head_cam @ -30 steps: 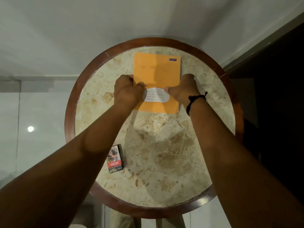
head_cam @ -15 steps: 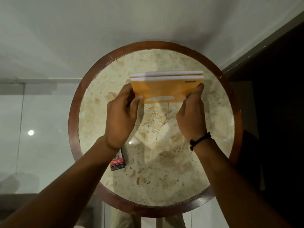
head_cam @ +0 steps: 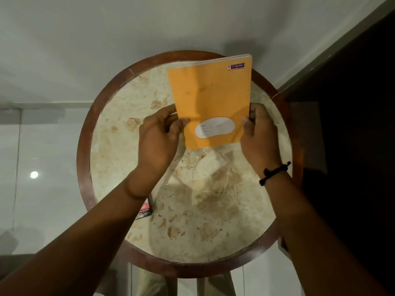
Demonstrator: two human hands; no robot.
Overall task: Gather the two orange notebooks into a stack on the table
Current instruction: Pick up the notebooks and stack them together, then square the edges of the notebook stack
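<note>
Because you pinch the orange notebooks [head_cam: 210,99] by both side edges, left hand [head_cam: 159,137] and right hand [head_cam: 259,135] each clamped near the lower corners, the pair stays squared, covers together, raised and tilted above the table [head_cam: 111,159] in the upper middle of the frame. That hold likely lets you align the edges before laying them flat. A small box [head_cam: 145,211] lies at lower left, half hidden under your left forearm, well apart from the bare marble beneath the books.

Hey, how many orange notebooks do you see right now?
2, it seems: the front orange notebook held between left hand and right hand, and a second notebook's edges peeking out behind it.
</note>
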